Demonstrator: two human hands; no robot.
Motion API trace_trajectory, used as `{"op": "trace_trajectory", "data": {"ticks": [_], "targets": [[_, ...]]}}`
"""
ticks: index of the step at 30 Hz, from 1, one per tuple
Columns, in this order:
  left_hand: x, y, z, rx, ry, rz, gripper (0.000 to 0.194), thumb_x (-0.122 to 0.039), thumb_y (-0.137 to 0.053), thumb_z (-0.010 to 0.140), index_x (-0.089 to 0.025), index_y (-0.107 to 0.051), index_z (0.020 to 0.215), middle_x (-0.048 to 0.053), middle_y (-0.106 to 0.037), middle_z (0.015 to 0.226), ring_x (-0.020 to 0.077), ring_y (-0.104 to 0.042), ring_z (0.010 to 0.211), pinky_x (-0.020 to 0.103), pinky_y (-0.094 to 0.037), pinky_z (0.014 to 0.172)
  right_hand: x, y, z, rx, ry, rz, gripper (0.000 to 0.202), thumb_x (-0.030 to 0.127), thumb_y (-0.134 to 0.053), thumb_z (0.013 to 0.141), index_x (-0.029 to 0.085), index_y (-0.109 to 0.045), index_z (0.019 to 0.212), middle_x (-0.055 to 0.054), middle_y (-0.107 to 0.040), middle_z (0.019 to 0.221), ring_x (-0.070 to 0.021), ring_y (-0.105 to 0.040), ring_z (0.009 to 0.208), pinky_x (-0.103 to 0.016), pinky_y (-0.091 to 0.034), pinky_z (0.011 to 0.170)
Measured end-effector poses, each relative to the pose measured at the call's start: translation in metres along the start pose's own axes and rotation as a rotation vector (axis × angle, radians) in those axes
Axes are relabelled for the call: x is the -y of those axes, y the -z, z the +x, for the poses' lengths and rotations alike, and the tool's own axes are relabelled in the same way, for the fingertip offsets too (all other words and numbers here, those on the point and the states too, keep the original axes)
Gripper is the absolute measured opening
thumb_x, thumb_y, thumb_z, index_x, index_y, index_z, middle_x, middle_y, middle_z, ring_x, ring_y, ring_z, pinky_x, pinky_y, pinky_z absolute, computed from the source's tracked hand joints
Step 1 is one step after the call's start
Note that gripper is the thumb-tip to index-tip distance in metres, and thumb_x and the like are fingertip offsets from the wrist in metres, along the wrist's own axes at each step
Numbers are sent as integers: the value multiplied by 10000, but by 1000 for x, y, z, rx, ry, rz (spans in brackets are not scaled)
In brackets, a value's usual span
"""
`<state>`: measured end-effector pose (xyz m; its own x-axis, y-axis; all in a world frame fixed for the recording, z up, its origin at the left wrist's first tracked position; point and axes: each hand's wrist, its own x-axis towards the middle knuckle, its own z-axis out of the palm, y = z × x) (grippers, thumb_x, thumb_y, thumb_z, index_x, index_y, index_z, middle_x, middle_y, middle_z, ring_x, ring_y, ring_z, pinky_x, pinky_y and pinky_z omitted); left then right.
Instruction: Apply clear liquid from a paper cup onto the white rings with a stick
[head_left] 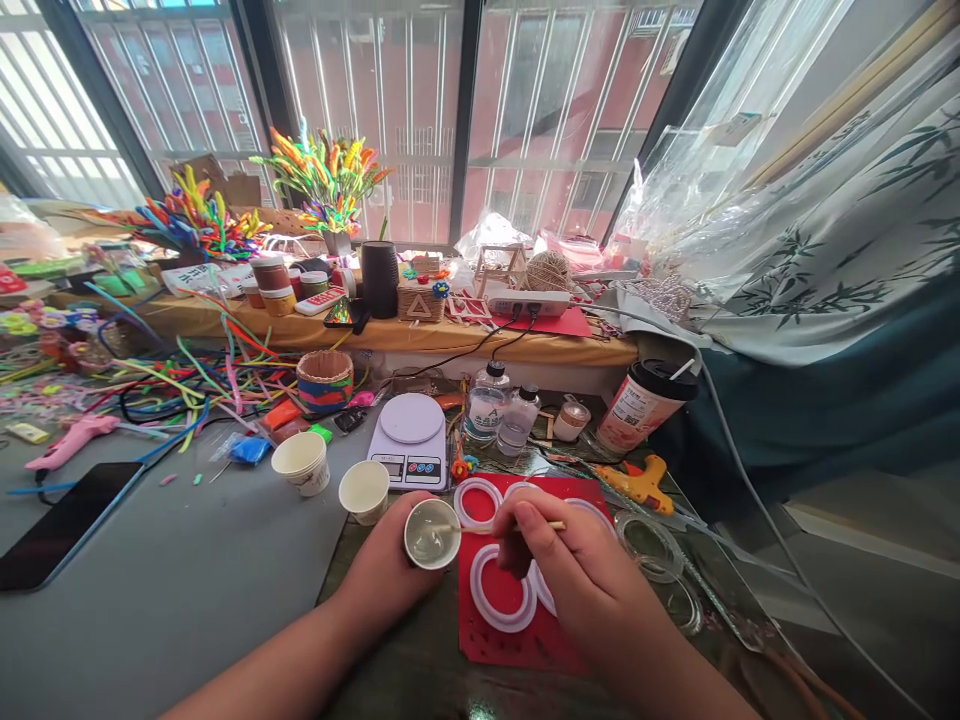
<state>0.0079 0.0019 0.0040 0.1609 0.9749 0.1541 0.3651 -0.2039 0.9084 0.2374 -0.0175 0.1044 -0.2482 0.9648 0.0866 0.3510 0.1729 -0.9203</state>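
My left hand [390,565] is wrapped round a small paper cup [411,558], tilted so that its mouth faces me. Clear, glossy liquid [429,540] lies inside it. Between the thumb and fingers of my right hand [559,560] is a thin wooden stick [472,530], its far end in the cup. Under my right hand, several white ring molds [480,610] rest on a red sheet [480,645], some partly covered by the hand. Another paper cup [364,492] stands just behind my left hand, near a white kitchen scale [409,445].
Two clear bottles [486,405] stand behind the red sheet, with a takeaway drink cup [628,415] farther right. A yellow glue gun [641,485] and clear rings [649,548] lie at the right. Stacked paper cups [301,465] and a phone [64,525] are on the left.
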Motion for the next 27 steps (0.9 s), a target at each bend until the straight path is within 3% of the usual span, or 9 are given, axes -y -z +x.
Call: {"op": "trace_trajectory", "data": {"ticks": [5,8,12,15,19,22,27], "targets": [[-1,0,1,7,15,6,425,-212,-793,785,-224,-714,1202,89,-811,1200,305,-777,1092,435,-632,990,-2,-1,-1,-106,4,25,555,634,-395,1141,221,-693,917,-40,-685,788,-217,-638,737,-331,-494,681],[-3,0,0,27,30,1,382,-225,-789,792,-223,-716,1167,87,-814,1176,300,-775,1063,423,-633,956,-4,-1,-2,-16,9,65,577,654,-404,1138,222,-694,888,-35,-678,759,-214,-644,724,-322,-498,665],[-4,0,-1,16,29,-9,419,-211,-796,775,-228,-716,1186,91,-815,1197,311,-774,1088,428,-629,965,-7,-1,-4,-115,7,18,580,658,-408,1140,226,-686,871,-25,-671,732,-205,-629,693,-312,-477,643],[-5,0,-1,11,18,-9,420,-208,-793,769,-231,-723,1182,85,-815,1180,309,-776,1072,428,-630,965,-6,-1,-5,-55,22,33,586,658,-406,1141,223,-701,882,-29,-687,736,-210,-653,703,-314,-495,658],[-5,1,0,24,9,-11,400,-213,-780,778,-229,-724,1174,85,-813,1191,302,-773,1084,414,-628,966,-5,-1,-5,-135,42,-42,589,645,-393,1147,225,-705,876,-28,-681,736,-207,-634,692,-314,-472,645],[-5,1,0,24,15,-11,397,-203,-782,771,-225,-722,1164,79,-817,1153,291,-775,1048,406,-630,953,-5,-1,-5,-53,57,-30,598,644,-386,1148,224,-707,868,-24,-676,724,-204,-637,673,-310,-469,622],[-5,1,-1,3,13,0,430,-181,-789,757,-226,-718,1179,83,-818,1162,301,-773,1060,423,-625,971,-6,0,-5,-67,47,-41,572,624,-390,1154,226,-714,900,-32,-692,765,-215,-654,722,-320,-485,667]]}}
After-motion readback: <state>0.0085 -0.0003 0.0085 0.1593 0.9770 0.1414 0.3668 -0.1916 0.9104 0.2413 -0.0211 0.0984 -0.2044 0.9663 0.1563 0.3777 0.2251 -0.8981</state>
